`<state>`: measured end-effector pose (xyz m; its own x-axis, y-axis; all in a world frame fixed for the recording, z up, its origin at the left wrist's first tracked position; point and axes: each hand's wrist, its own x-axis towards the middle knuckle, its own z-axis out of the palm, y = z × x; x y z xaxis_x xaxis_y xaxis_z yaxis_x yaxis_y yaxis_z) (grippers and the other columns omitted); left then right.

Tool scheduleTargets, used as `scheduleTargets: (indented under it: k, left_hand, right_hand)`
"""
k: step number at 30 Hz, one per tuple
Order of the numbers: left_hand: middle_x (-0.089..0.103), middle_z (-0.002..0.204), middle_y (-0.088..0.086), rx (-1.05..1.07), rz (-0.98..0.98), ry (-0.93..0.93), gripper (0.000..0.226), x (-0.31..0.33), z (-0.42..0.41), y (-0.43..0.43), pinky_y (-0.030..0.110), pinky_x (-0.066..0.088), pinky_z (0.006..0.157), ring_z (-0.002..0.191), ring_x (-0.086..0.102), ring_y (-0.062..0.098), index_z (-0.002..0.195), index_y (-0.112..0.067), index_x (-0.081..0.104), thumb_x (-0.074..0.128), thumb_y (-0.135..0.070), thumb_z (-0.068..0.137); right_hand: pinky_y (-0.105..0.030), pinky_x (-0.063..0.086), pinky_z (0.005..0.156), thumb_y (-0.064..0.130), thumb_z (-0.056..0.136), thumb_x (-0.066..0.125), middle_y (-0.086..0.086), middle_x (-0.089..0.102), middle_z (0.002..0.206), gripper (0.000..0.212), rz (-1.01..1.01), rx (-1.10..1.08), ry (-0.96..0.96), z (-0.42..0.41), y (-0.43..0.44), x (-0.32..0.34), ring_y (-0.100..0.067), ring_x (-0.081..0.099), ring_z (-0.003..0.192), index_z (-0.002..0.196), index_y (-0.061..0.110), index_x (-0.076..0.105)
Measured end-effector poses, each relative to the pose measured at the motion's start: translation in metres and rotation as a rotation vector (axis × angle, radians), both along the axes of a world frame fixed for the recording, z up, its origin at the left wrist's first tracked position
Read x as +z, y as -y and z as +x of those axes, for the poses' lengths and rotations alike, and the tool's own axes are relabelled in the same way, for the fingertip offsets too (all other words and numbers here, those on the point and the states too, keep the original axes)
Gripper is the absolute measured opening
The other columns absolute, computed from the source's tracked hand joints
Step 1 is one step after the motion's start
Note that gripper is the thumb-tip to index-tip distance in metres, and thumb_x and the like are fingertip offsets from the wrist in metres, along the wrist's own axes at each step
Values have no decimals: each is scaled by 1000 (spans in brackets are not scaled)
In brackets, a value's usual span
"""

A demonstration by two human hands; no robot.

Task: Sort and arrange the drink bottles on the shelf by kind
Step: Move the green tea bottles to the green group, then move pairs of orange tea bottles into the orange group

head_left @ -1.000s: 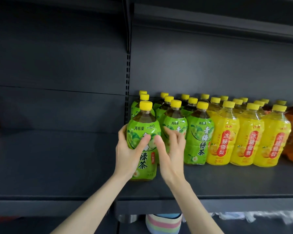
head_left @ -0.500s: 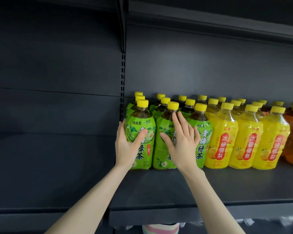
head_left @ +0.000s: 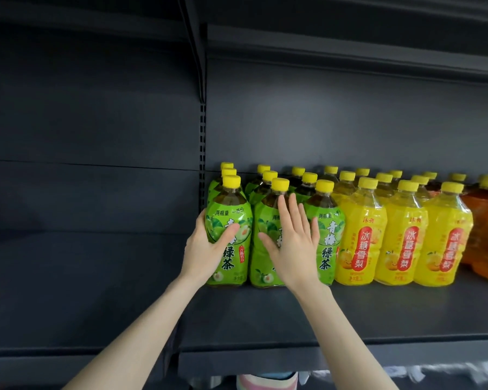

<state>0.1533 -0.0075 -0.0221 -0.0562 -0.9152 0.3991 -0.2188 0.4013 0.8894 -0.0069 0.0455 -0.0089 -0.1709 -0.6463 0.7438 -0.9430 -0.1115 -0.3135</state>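
Observation:
Green-labelled tea bottles with yellow caps stand in rows at the left of the dark shelf (head_left: 265, 313). My left hand (head_left: 209, 249) is wrapped around the leftmost front green tea bottle (head_left: 231, 215), which stands in line with its row. My right hand (head_left: 292, 249) lies flat, fingers spread, against the front of the second green tea bottle (head_left: 265, 277). A third green tea bottle (head_left: 327, 240) stands just right of it. Rows of yellow pear-drink bottles (head_left: 361, 237) follow to the right, then orange bottles (head_left: 485, 235) at the far right edge.
A slotted upright post (head_left: 202, 153) divides this shelf bay from a bare dark bay on the left (head_left: 82, 277). Another shelf board runs overhead (head_left: 350, 52). Below the shelf's front lip a striped object (head_left: 265, 381) shows.
The leftmost green tea bottle went from out in front back into line with its row, my left hand still on it. My right hand opened flat against the second bottle.

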Motion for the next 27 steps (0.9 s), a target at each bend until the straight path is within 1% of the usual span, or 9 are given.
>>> scheduleTargets:
  k: [2, 4, 6, 8, 10, 13, 19, 22, 27]
  left_hand:
    - [63, 111, -13, -67, 15, 99, 67, 7, 11, -4, 36, 50, 91, 105, 60, 11, 132, -33, 40, 60, -64, 76]
    - [62, 114, -12, -30, -48, 260, 55, 11, 24, -7, 34, 49, 90, 107, 59, 11, 127, -29, 48, 60, -57, 81]
    - [63, 115, -7, 75, -159, 399, 48, 16, 39, -13, 38, 49, 91, 107, 58, 14, 121, -23, 56, 60, -52, 83]
    - [68, 103, -5, 91, -231, 390, 30, 23, 54, -21, 38, 51, 88, 98, 63, 11, 109, -19, 64, 62, -39, 86]
    - [70, 89, -9, 71, -299, 367, 15, 31, 71, -33, 36, 53, 84, 86, 65, 4, 99, -18, 68, 61, -28, 89]
    - [69, 83, -11, 104, -401, 400, 11, 39, 107, -47, 33, 54, 79, 81, 65, 3, 93, -19, 69, 59, -24, 90]
    - [68, 77, -15, 230, -430, 428, 7, 35, 215, -68, 27, 52, 70, 75, 64, 1, 88, -22, 69, 62, -22, 88]
    - [68, 77, -16, 268, -394, 418, 6, 22, 283, -70, 30, 53, 72, 75, 64, 1, 88, -22, 70, 63, -20, 87]
    - [68, 81, -13, 331, -358, 406, 8, 0, 375, -57, 34, 54, 73, 79, 63, 1, 92, -18, 69, 63, -18, 87]
  right_hand:
    - [-42, 4, 118, 37, 91, 60, -6, 19, 159, 68, 38, 6, 7, 1, -8, 7, -27, 16, 148, 149, 18, 30]
    - [-45, 21, 115, 33, 90, 63, -10, 30, 155, 52, 3, 10, 37, 7, -18, 13, -30, 27, 143, 137, 14, 50]
    - [-46, 38, 103, 29, 88, 65, -13, 45, 145, 37, -52, 17, 61, 17, -26, 18, -34, 42, 132, 120, 10, 63]
    - [-42, 46, 91, 26, 89, 65, -11, 56, 133, 30, -76, 59, 77, 30, -31, 23, -33, 52, 119, 112, 7, 65]
    - [-37, 47, 80, 24, 90, 63, -9, 61, 122, 26, -91, 106, 71, 48, -34, 30, -31, 59, 107, 108, 6, 66]
    - [-34, 45, 71, 24, 93, 58, -4, 62, 116, 24, -80, 160, 68, 82, -37, 40, -28, 60, 100, 108, 7, 65]
    - [-33, 45, 71, 26, 92, 57, -2, 63, 107, 21, -59, 253, 99, 179, -33, 36, -25, 60, 94, 106, 12, 66]
    - [-37, 50, 78, 27, 93, 55, 0, 62, 108, 22, 1, 294, 136, 245, -28, 22, -22, 60, 97, 108, 14, 65]
    - [-30, 44, 77, 29, 96, 50, 4, 60, 113, 24, 83, 329, 159, 337, -15, 4, -17, 57, 100, 111, 16, 63]
